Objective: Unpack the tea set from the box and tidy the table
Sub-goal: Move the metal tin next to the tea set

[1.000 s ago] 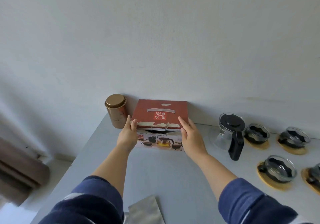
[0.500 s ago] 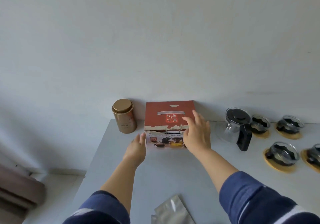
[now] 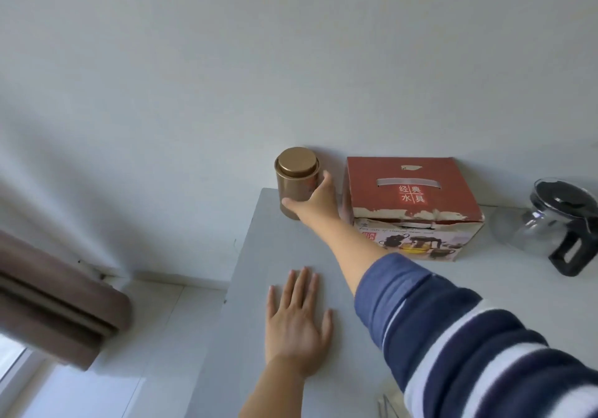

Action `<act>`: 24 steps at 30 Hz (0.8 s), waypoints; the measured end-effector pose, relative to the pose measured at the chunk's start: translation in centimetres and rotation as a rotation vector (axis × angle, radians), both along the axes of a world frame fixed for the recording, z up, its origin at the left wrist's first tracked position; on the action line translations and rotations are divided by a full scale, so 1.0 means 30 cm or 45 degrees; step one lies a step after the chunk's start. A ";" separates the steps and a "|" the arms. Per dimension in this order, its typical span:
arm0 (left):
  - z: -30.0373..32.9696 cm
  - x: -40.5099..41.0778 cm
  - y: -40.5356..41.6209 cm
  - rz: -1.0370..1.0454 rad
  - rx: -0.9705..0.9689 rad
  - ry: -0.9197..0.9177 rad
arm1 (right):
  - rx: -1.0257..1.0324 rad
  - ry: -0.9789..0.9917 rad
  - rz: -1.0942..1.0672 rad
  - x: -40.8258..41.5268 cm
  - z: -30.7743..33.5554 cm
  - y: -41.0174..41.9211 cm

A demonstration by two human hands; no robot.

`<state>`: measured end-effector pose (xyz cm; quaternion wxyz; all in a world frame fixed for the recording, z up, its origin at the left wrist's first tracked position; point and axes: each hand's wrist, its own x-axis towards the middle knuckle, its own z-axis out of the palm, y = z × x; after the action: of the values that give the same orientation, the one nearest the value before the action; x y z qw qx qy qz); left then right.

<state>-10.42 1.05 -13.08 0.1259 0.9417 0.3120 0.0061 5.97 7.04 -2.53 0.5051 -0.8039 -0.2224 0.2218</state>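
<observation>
Now the right hand (image 3: 318,200) is stretched out across the table (image 3: 291,255) and has curled round the side of the gold tin (image 3: 296,183), thumb low at the near base and fingers wrapped behind on the side next the box; whether it is squeezing yet or only touching I cannot tell. The left hand (image 3: 296,317) lies flat and spread, palm down, holding nothing, well this side of the tin. The tin stands upright at the far corner against the wall, just beside the red box (image 3: 411,204), which sits shut to its right. Further right of the box is the glass teapot (image 3: 556,223) with its black handle. I'd judge the tin a stiff, light metal can with a smooth, rather slippery skin and a separate lid, so it wants gripping round the body, not by the cap. The box looks like thin, worn card, probably light; it is best taken by both ends. The teapot is the fragile piece.
</observation>
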 end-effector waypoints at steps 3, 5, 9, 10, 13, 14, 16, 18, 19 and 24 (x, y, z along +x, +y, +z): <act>-0.020 0.005 0.000 0.015 0.027 -0.044 | 0.007 0.054 -0.090 0.043 -0.048 0.074; -0.023 0.008 0.002 0.027 0.011 -0.037 | 0.064 0.059 -0.096 0.064 -0.075 0.107; -0.029 0.007 0.005 0.025 0.015 -0.063 | 0.132 0.048 -0.101 0.080 -0.091 0.123; -0.028 0.006 0.006 0.020 0.029 -0.066 | 0.150 0.040 -0.107 0.078 -0.088 0.118; -0.032 0.002 0.008 0.027 0.024 -0.083 | 0.183 0.029 -0.116 0.048 -0.054 0.081; -0.035 0.000 0.008 0.030 0.030 -0.081 | 0.199 0.033 -0.103 0.034 -0.034 0.059; -0.022 -0.002 0.007 0.034 0.023 -0.052 | 0.251 0.061 -0.046 -0.001 0.027 0.001; 0.004 0.003 0.007 0.032 0.039 -0.007 | 0.300 0.096 0.007 -0.032 0.106 -0.075; 0.022 0.015 0.002 0.032 0.016 0.056 | 0.325 0.106 0.020 -0.042 0.146 -0.117; 0.162 0.128 -0.149 0.048 -0.015 0.119 | 0.388 0.072 -0.010 -0.043 0.329 -0.368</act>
<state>-6.59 -3.42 -8.21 0.1164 0.9341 0.3354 -0.0373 4.68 -4.01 7.35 0.6283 -0.7121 -0.2359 0.2062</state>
